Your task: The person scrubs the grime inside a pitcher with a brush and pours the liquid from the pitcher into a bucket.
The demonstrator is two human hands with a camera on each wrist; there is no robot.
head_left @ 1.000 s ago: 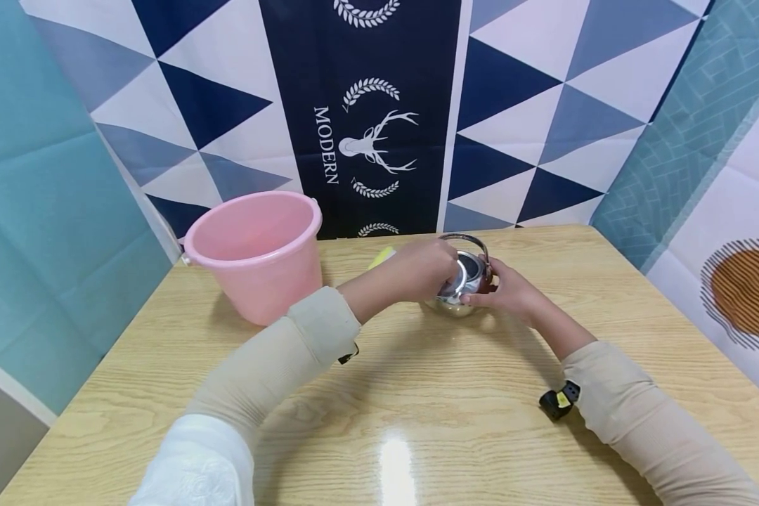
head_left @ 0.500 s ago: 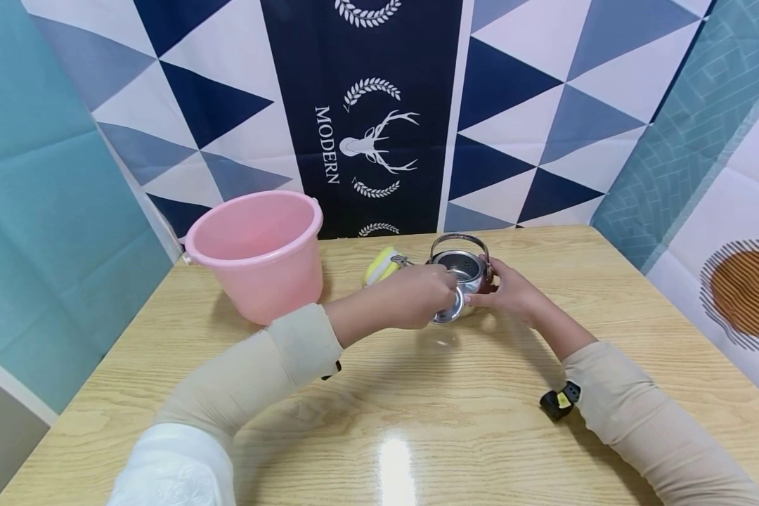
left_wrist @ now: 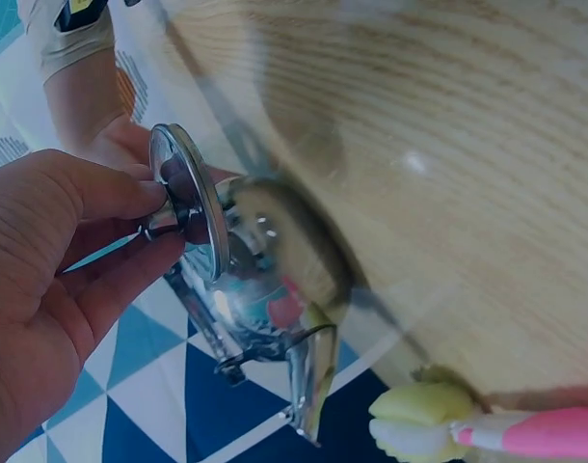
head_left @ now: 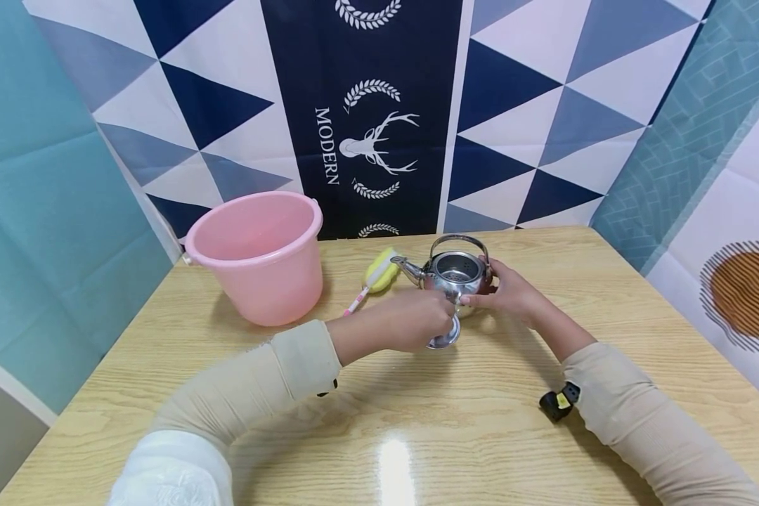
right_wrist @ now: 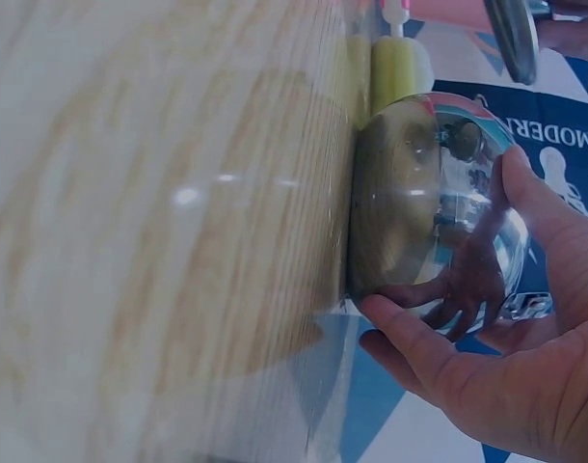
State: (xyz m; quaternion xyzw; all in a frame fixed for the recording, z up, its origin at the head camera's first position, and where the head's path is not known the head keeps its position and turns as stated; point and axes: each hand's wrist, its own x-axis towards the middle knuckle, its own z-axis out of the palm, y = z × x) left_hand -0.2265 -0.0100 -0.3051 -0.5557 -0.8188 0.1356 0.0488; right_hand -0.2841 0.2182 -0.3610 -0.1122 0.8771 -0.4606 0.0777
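A shiny metal teapot (head_left: 445,282) stands uncovered on the table, its strainer showing inside the mouth. Its spout points left and the hoop handle is up. My left hand (head_left: 422,320) pinches the knob of the round metal lid (left_wrist: 200,198) between thumb and fingers, holding the lid tilted in front of the pot. On the pot's right side, my right hand (head_left: 507,289) grips the rounded body; the right wrist view shows thumb and fingers (right_wrist: 424,338) spread round it. Beside the spout lies a yellow-headed sponge brush (head_left: 379,273) with a pink and white handle.
A pink bucket (head_left: 256,260) stands at the back left of the wooden table (head_left: 493,422). Patterned cloth (head_left: 525,105) hangs behind the table's far edge, close behind the bucket and teapot.
The left hand has lifted the lid off the teapot and brought it toward the front, uncovering the mouth and spout. The right hand has stayed on the teapot.
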